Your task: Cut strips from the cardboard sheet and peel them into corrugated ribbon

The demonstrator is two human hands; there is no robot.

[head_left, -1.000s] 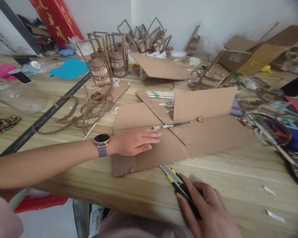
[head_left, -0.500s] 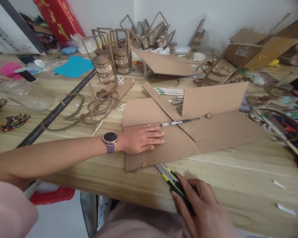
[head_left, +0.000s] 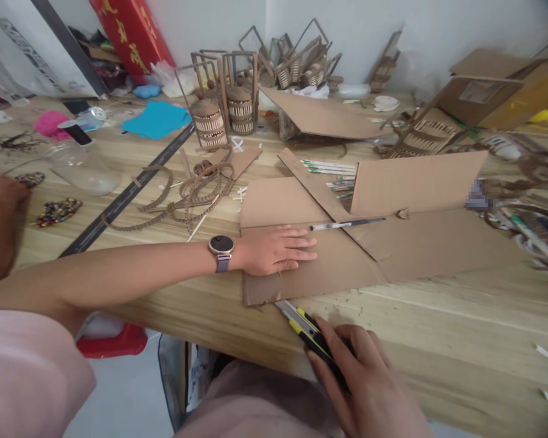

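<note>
My left hand (head_left: pixel 278 250) lies flat with its fingers stretched out on a folded sheet of brown cardboard (head_left: pixel 347 261), a watch (head_left: pixel 221 246) on its wrist. Gripped in my right hand (head_left: pixel 358 371) is a black and yellow utility knife (head_left: pixel 311 331). Its blade tip is at the cardboard's near edge; whether it touches is hard to tell. A pen (head_left: pixel 347 223) rests on the cardboard just beyond my left fingertips. One flap (head_left: pixel 418 182) of the sheet stands up at the back right, and a narrow cardboard strip (head_left: pixel 317 188) lies slanted across it.
Coiled brown strips (head_left: pixel 205 188) lie left of the cardboard, beside a long black bar (head_left: pixel 132 188). Small bamboo lanterns (head_left: pixel 209 121) stand along the wall. Blue sheets (head_left: pixel 158 118) and a clear jar (head_left: pixel 84 167) are at the left. Another person's hand (head_left: pixel 0 219) is at the far left.
The view has shifted left, so things appear farther right. The knife tip now sits nearer the cardboard's left corner. More of the other person's hand shows at the left.
</note>
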